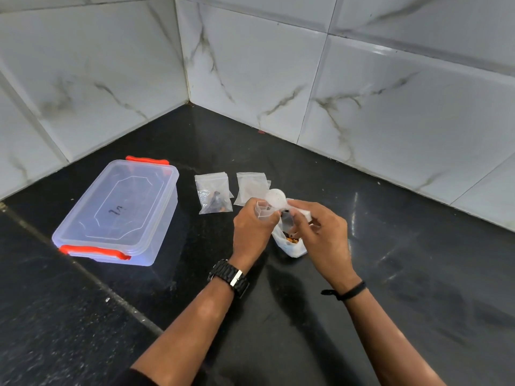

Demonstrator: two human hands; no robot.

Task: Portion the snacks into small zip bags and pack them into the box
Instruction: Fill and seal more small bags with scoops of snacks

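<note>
Step in hand: portioning; judged early, one bag filled, the box not yet opened.
Left hand (pixel 252 229): fingers curled round a clear plastic measuring scoop (pixel 269 203), its round bowl raised above the knuckles.
Right hand (pixel 320 232): fingers bent and pinching the mouth of the snack pouch (pixel 289 242); exact finger contact is hidden behind the scoop.
Snack pouch: white, soft film, crumpled, standing on the counter beneath both hands; orange and dark pieces show inside.
Filled zip bag (pixel 213 195): clear, flat, a small dark heap in its lower corner; lies between box and hands.
Empty zip bags (pixel 250 188): short stack, translucent, just behind the left hand.
Box (pixel 118 211): translucent rigid plastic, rounded rectangle, lid on, orange clips at both ends; well apart to the left.
Counter (pixel 278 316): black polished stone, glossy, speckled.
Next move, judged: dip the scoop into the pouch, hold its mouth open, then tip into an empty bag.
</note>
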